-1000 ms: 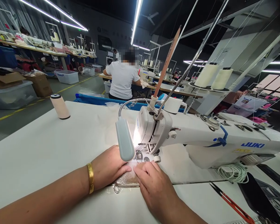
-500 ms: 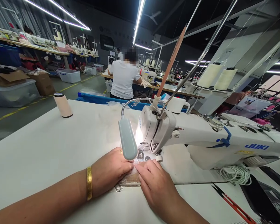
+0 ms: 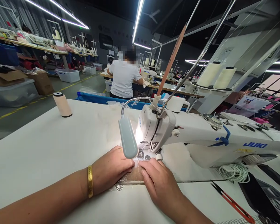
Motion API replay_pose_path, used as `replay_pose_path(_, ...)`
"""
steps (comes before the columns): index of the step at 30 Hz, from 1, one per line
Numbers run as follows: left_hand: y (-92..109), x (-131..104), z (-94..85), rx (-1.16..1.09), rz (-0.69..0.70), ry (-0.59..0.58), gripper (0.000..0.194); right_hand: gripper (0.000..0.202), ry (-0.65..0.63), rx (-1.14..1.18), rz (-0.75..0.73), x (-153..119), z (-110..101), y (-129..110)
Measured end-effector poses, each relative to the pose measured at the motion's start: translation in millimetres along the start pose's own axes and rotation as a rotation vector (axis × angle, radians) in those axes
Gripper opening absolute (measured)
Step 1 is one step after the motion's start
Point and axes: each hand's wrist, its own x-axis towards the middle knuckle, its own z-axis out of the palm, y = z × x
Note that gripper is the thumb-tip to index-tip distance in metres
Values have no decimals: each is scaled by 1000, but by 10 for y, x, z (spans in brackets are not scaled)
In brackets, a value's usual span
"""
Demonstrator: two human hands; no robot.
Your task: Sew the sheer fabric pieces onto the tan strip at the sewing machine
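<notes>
A white sewing machine (image 3: 193, 127) reaches in from the right, its needle area lit by a grey-green lamp (image 3: 128, 137). My left hand (image 3: 113, 169), with a gold bracelet on the wrist, lies just left of the presser foot, fingers curled and pressed down; what they hold is hidden. My right hand (image 3: 157, 179) is right of it, index finger and thumb close together near a thin light strand, fingers bent. Between the hands shows a brownish patch (image 3: 134, 175) of the machine bed under clear plastic. Any fabric under the fingertips is too small to make out.
A peach thread cone (image 3: 63, 105) stands at the left on the white table (image 3: 60, 140). Red-handled tweezers (image 3: 234, 202) and a coil of pale cord (image 3: 234, 172) lie at the right. A person in white (image 3: 123, 77) sits ahead.
My right hand has moved slightly right, widening the gap between the hands and showing more of the brownish patch. My left hand has stayed nearly in place.
</notes>
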Motion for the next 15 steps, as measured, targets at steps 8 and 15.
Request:
replay_pose_path(8, -25, 10, 6, 15, -10, -1, 35, 29, -17, 40, -134, -28, 14, -21)
replay_pose_path(15, -29, 36, 6, 1, 8, 16, 40, 29, -81, -10, -120, -19, 31, -52)
